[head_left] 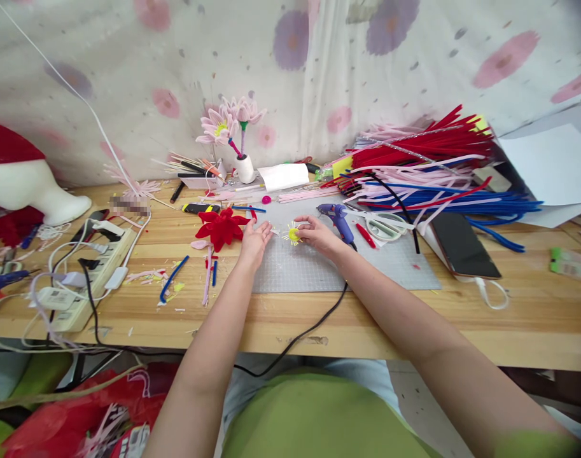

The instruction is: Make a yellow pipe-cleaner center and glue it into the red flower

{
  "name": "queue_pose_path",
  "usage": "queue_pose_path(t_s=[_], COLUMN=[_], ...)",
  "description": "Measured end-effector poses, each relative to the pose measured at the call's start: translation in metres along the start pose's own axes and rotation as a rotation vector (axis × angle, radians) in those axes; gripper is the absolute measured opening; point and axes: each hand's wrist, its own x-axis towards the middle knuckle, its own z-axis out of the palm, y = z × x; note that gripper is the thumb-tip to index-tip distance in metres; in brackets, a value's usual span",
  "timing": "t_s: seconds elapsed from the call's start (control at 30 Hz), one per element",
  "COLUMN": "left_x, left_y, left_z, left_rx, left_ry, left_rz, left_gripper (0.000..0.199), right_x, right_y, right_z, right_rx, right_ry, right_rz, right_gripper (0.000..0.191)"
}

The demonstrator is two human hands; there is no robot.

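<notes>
My right hand [316, 234] pinches a small yellow flower centre [294, 233] with thin pale spikes around its edge, over the grey cutting mat [290, 277]. To its left, my left hand [258, 243] is open, fingers stretched towards the yellow piece and holding nothing that I can make out. A red fuzzy flower [222, 229] lies just left of that hand. Beside my right hand, a purple glue gun [336, 219] rests on the mat, its black cord running off the table's front edge. A red pen-like tool [365, 235] and pale-handled scissors [388, 226] lie further right.
Pipe cleaners in a large pile [424, 162] fill the back right. A phone [466, 245] lies at the right. Pink flowers stand in a white vase [245, 169] at the back. A power strip [97, 280] with tangled cables takes up the left, near blue pipe-cleaner scraps [173, 280].
</notes>
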Motion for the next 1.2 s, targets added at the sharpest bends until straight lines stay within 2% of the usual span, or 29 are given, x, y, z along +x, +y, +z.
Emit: queue_pose_path(t_s=[0.1, 0.2, 0.3, 0.43, 0.53, 0.63, 0.73, 0.87, 0.97, 1.1, 1.2], left_x=[0.0, 0.002, 0.006, 0.008, 0.003, -0.002, -0.003, -0.002, -0.002, -0.002, -0.001], left_y=[0.001, -0.001, -0.008, -0.017, -0.018, -0.016, -0.015, -0.017, -0.018, -0.018, -0.017], left_z=[-0.004, -0.008, -0.007, 0.003, 0.013, 0.019, 0.018, 0.015, 0.016, 0.016, 0.014], left_rx=[0.1, 0.266, 0.39, 0.442, 0.377, 0.327, 0.316, 0.299, 0.258, 0.191, 0.212], left_ry=[0.007, 0.067, 0.099, 0.05, -0.031, -0.034, 0.027, 0.049, 0.04, -0.012, -0.047], left_rz=[0.121, 0.285, 0.311, 0.272, 0.144, 0.094, 0.123, 0.123, 0.093, -0.028, -0.043], left_gripper=[0.057, 0.03, 0.01, 0.016, 0.029, 0.035, 0.037, 0.043, 0.047, 0.037, 0.039], right_x=[0.0, 0.0, 0.001, 0.004, 0.005, 0.002, -0.001, 0.0, 0.004, 0.007, 0.007], right_y=[0.0, -0.001, -0.002, 0.0, 0.002, 0.001, -0.001, 0.003, 0.008, 0.008, 0.005], right_z=[-0.001, -0.001, 0.0, 0.003, 0.005, 0.005, 0.004, 0.002, 0.0, -0.001, -0.003], right_rx=[0.005, 0.015, 0.025, 0.028, 0.008, 0.024, 0.057, 0.066, 0.048, -0.041, -0.068], right_ry=[0.009, 0.012, 0.01, -0.019, -0.035, -0.033, -0.012, -0.018, -0.017, -0.042, -0.073], right_rz=[-0.016, -0.029, -0.015, -0.022, -0.03, -0.015, 0.003, 0.016, 0.014, -0.018, -0.035], right_gripper=[0.049, 0.048, 0.048, 0.048, 0.048, 0.047, 0.045, 0.045, 0.048, 0.049, 0.05])
